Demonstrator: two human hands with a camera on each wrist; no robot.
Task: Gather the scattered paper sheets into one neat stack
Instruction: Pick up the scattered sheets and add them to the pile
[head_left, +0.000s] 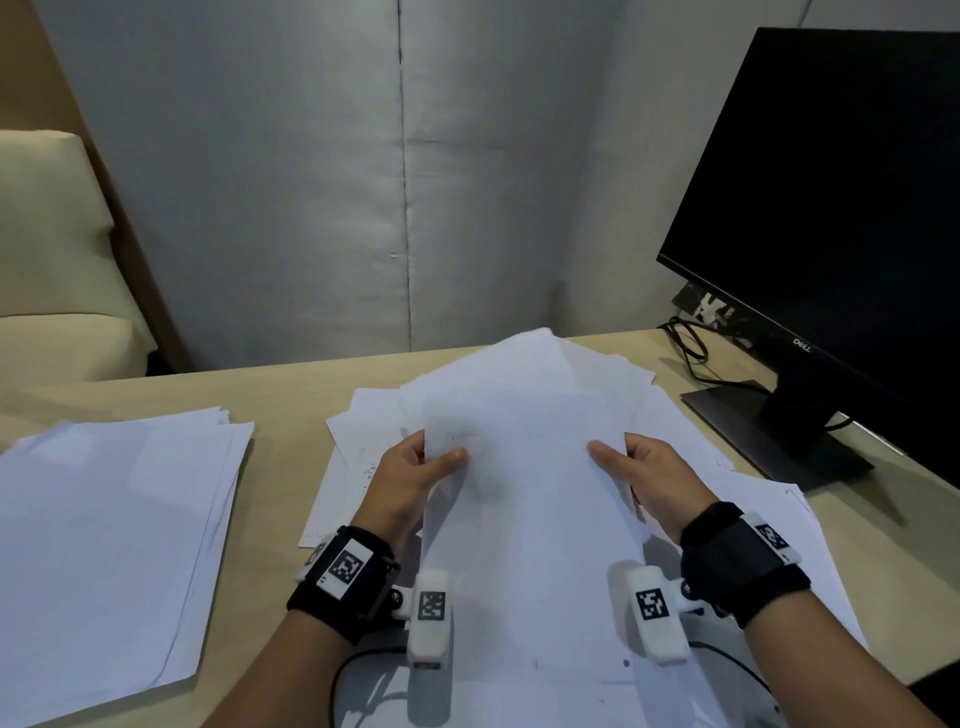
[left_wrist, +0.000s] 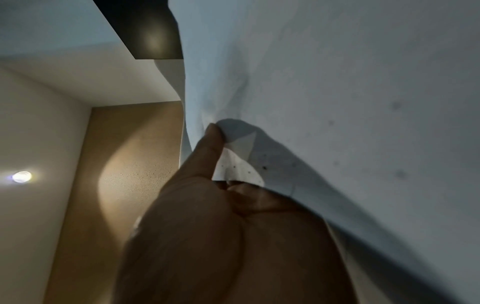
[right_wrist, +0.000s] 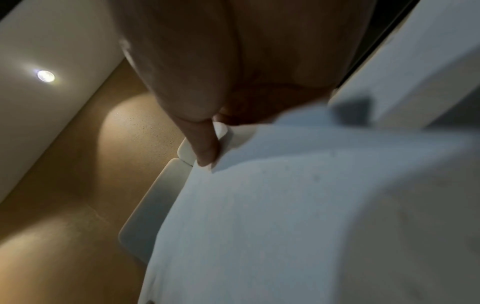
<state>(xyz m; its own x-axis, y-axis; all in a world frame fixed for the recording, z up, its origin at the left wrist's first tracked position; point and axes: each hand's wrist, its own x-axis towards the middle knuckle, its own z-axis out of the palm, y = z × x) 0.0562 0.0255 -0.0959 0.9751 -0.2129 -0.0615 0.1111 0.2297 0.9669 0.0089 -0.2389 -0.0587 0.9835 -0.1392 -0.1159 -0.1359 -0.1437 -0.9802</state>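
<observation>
I hold a white paper sheet (head_left: 524, 467) lifted over the desk. My left hand (head_left: 415, 467) pinches its left edge, thumb on top; my right hand (head_left: 639, 473) pinches its right edge the same way. Under the sheet lies a loose, fanned pile of sheets (head_left: 571, 364) at the desk's middle. A second, neater stack of sheets (head_left: 109, 530) lies at the left. In the left wrist view my left hand (left_wrist: 215, 139) grips the sheet (left_wrist: 337, 102) from its edge. The right wrist view has my right hand (right_wrist: 205, 148) pinching the sheet (right_wrist: 285, 216).
A black monitor (head_left: 841, 208) on its stand (head_left: 779, 436) occupies the right side of the wooden desk (head_left: 291, 395), with a black cable (head_left: 691, 348) behind it. A cream chair (head_left: 47, 260) stands at the far left. A grey wall (head_left: 311, 182) closes the back.
</observation>
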